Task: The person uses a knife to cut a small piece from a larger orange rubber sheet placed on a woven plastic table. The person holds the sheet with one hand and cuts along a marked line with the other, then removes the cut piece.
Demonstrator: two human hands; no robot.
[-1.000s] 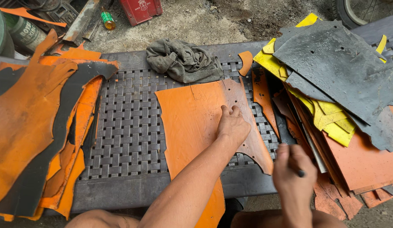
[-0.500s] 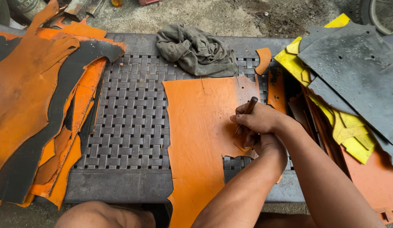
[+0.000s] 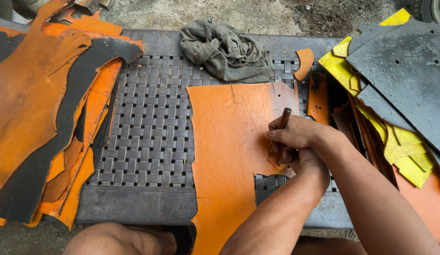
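A large orange leather sheet (image 3: 229, 141) lies flat on a dark woven work surface (image 3: 149, 127), its lower end hanging over the front edge. My right hand (image 3: 295, 132) grips a dark-handled cutting tool (image 3: 282, 120), its tip pressed to the sheet's right edge by a small brown pattern piece (image 3: 276, 161). My left hand (image 3: 300, 163) lies just under the right one, pressing down on the pattern piece and sheet; the right hand mostly hides it.
A crumpled grey rag (image 3: 227, 47) sits at the back of the surface. Orange and black leather hides (image 3: 40, 118) are heaped on the left. Dark grey sheets (image 3: 404, 75), yellow pieces (image 3: 409, 151) and orange offcuts (image 3: 318, 97) are piled on the right.
My right hand came up from the front edge with the tool and now sits over my left hand on the sheet. The view has drawn closer to the sheet.
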